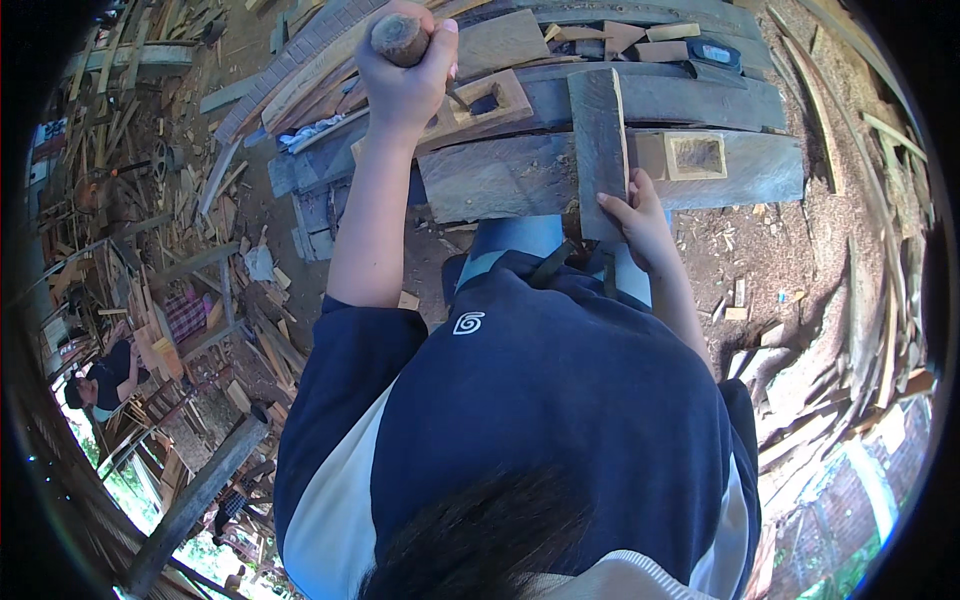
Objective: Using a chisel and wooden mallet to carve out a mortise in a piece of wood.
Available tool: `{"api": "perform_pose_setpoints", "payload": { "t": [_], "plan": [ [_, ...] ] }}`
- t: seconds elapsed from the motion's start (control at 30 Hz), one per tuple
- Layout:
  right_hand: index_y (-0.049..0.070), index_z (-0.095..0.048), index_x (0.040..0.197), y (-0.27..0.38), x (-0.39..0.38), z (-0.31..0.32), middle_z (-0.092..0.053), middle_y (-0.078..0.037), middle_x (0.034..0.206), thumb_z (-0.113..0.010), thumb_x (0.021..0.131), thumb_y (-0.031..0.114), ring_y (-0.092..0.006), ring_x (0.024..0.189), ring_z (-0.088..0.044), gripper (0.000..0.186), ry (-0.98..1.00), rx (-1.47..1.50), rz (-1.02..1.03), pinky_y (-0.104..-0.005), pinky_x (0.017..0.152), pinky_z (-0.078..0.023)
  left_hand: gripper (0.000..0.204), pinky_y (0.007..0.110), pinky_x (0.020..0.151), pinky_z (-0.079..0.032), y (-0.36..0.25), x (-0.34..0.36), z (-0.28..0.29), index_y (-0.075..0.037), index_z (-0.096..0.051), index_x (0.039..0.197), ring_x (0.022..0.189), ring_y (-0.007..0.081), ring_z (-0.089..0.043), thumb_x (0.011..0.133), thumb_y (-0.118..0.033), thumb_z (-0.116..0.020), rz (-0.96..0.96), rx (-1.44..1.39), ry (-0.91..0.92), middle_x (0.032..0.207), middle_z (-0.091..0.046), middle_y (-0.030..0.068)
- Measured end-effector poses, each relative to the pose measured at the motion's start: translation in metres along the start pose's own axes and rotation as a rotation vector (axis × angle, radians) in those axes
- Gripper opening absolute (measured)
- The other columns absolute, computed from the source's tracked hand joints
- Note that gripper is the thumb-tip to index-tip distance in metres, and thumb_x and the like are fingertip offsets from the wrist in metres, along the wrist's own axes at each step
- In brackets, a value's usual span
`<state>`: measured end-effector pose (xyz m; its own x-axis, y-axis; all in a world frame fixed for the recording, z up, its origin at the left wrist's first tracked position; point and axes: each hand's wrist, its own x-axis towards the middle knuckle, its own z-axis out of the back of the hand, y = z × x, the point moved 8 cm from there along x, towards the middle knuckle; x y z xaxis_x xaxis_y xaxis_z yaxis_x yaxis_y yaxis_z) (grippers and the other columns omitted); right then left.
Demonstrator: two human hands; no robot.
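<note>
Nearest, the right hand (642, 218) is closed on the near end of one board (600, 140), thumb on its face. The board lies across the plank desk (500, 185), between two hollowed wooden pieces, covering part of the surface. The right-hand piece (655, 157), with one rectangular opening, sits just beside the board. Farther left, the left-hand piece (513, 93) is partly hidden by the left wrist. The left hand (407, 95), well apart from the right, wraps one round wooden handle (400, 40). Far right, one blue-and-black object (715, 54) lies beside several offcuts (622, 38).
</note>
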<state>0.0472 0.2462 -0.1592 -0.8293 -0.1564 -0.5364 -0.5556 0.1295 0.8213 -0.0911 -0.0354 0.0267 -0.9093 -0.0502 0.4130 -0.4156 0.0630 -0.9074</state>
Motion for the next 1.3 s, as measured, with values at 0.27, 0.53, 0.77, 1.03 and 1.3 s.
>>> {"api": "perform_pose_setpoints", "payload": {
  "t": [0.27,0.53,0.77,1.03,1.3],
  "plan": [
    [0.003,-0.036,0.129,0.008,-0.007,-0.013,-0.062,-0.017,0.108,-0.053,0.101,0.009,-0.0238,0.088,-0.070,0.033,0.023,0.269,-0.011,-0.0378,0.071,-0.062,0.018,0.029,0.050,-0.044,-0.001,0.002,-0.013,-0.007,-0.051,0.081,0.051,0.0104,-0.051,0.090,0.004,-0.063,-0.003,0.066,0.123,0.061,-0.052,0.0017],
    [0.002,-0.033,0.130,0.035,-0.001,-0.018,-0.061,-0.018,0.109,-0.051,0.102,0.010,-0.0253,0.085,-0.071,0.035,0.041,0.188,0.052,-0.0405,0.068,-0.064,0.018,0.027,0.049,-0.043,0.005,0.004,-0.019,-0.007,-0.052,0.082,0.051,0.0100,-0.052,0.091,0.003,-0.064,0.018,0.075,0.151,0.062,-0.052,0.0005],
    [0.004,-0.035,0.131,0.086,0.003,-0.034,-0.060,-0.020,0.113,-0.052,0.103,0.010,-0.0296,0.090,-0.072,0.033,0.078,0.165,0.254,-0.0391,0.065,-0.065,0.018,0.027,0.055,-0.039,0.013,0.002,-0.022,-0.010,-0.050,0.082,0.058,0.0096,-0.046,0.089,0.001,-0.063,0.093,0.300,0.165,0.069,-0.050,-0.0002],
    [0.001,-0.048,0.127,0.305,-0.080,-0.084,-0.070,-0.014,0.102,-0.064,0.099,0.018,-0.0173,0.086,-0.071,0.036,-0.115,-0.488,0.979,-0.0282,0.073,-0.058,0.018,0.029,0.063,-0.045,0.029,0.016,-0.028,-0.008,-0.058,0.093,0.067,0.0111,-0.054,0.084,-0.009,-0.074,0.081,0.187,0.299,0.076,-0.057,0.0017],
    [0.006,-0.058,0.127,0.316,-0.086,-0.147,-0.070,-0.018,0.103,-0.067,0.096,0.032,-0.0281,0.099,-0.067,0.041,0.109,-1.146,0.856,-0.0415,0.086,-0.052,0.012,0.024,0.062,-0.043,0.015,0.001,-0.029,-0.008,-0.059,0.085,0.066,0.0053,-0.052,0.088,-0.011,-0.070,0.138,0.267,0.113,0.069,-0.054,-0.0051]
  ]
}}
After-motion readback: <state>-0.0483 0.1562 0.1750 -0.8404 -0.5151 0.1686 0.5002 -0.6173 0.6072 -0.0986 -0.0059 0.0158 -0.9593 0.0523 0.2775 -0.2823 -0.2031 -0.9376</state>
